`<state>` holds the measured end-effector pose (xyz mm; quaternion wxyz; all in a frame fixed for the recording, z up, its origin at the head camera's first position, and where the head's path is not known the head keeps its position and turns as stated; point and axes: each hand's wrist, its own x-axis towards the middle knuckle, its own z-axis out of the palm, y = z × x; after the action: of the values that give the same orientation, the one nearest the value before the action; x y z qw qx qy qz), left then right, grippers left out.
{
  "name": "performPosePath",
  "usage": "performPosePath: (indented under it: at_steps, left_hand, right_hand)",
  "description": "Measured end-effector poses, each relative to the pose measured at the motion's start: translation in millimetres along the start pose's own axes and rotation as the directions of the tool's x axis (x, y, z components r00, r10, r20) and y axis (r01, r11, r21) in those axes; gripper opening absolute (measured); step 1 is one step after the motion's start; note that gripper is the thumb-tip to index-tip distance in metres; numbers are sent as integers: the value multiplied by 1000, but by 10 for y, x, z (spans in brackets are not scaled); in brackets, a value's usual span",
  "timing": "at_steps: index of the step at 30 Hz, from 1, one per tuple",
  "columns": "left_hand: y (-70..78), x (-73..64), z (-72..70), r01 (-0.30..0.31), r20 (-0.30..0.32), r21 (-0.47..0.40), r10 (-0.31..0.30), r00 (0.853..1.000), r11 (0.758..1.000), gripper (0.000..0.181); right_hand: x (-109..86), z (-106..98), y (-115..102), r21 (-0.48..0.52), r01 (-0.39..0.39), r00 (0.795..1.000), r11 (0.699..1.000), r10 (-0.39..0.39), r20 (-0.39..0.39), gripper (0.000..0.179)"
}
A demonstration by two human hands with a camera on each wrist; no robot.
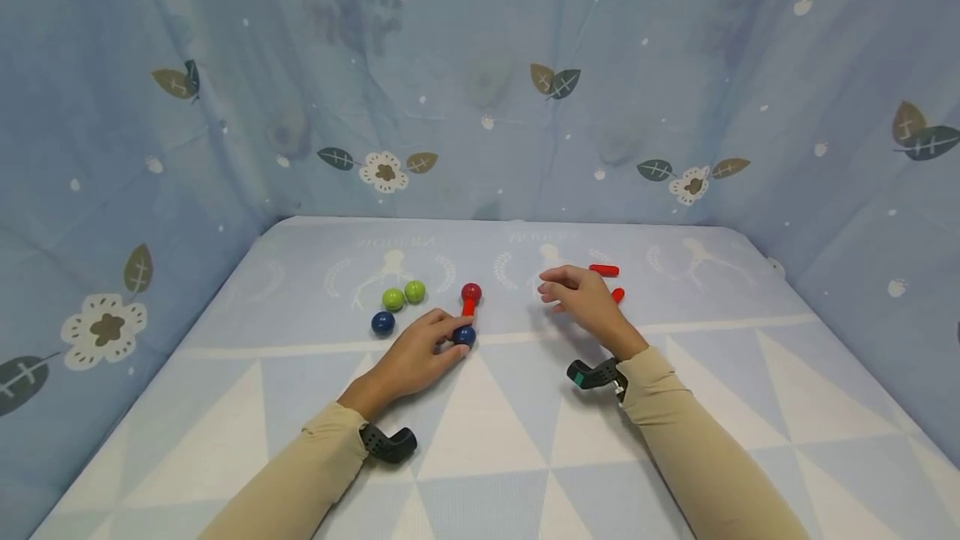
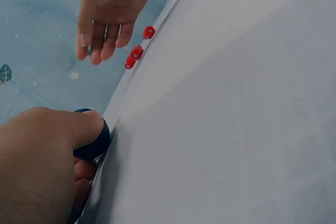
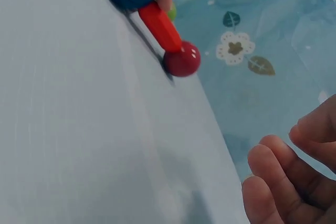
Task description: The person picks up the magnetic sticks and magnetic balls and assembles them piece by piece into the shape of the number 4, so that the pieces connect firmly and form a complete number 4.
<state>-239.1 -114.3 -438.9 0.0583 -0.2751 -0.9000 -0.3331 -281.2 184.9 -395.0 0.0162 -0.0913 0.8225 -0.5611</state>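
Note:
My left hand (image 1: 414, 358) pinches a dark blue ball (image 1: 465, 336) between thumb and fingers, low over the table. From that ball a short red rod (image 3: 161, 27) reaches to a red ball (image 1: 471, 293); the three form one line, like a dumbbell. In the left wrist view the thumb lies over the blue ball (image 2: 94, 142). My right hand (image 1: 588, 305) hovers above the table to the right, its fingers loosely bent and holding nothing. Beyond and beside it lie loose red rods (image 1: 604, 270), one partly hidden behind the hand.
Left of my left hand sit two green balls (image 1: 403, 295) and another dark blue ball (image 1: 382, 323). A patterned cloth covers the table (image 1: 510, 432). Blue curtains (image 1: 480, 90) with leaves and flowers stand round the back and sides.

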Motion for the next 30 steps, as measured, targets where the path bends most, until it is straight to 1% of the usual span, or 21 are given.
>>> performPosePath:
  at_steps: [5, 9, 16, 22, 27, 30]
  left_hand:
    - [-7, -2, -5, -12, -4, 10, 12, 1000, 1000, 47]
    - [-6, -5, -15, -9, 7, 9, 9, 1000, 1000, 46]
    - [-18, -10, -22, -4, 16, 9, 4, 1000, 1000, 47]
    - [-13, -5, -20, -6, 26, 10, 6, 1000, 1000, 47]
    - [-12, -15, -35, -12, 16, 3, 12, 1000, 1000, 46]
    - [-17, -21, -39, -14, 12, 0, 14, 1000, 1000, 46]
  right_hand:
    - [-44, -189, 42, -17, 19, 1000, 1000, -19, -17, 34]
    - [-94, -342, 90, -37, 30, 999, 999, -31, -44, 35]
    - [-147, -582, 145, -56, -6, 995, 998, 0, -97, 39]
    - [-185, -785, 237, -64, -50, 984, 997, 39, -172, 44]
    - [-179, -885, 328, -78, -106, 972, 991, 87, -217, 49]
    - [-156, -916, 384, -89, -133, 964, 987, 108, -241, 48]
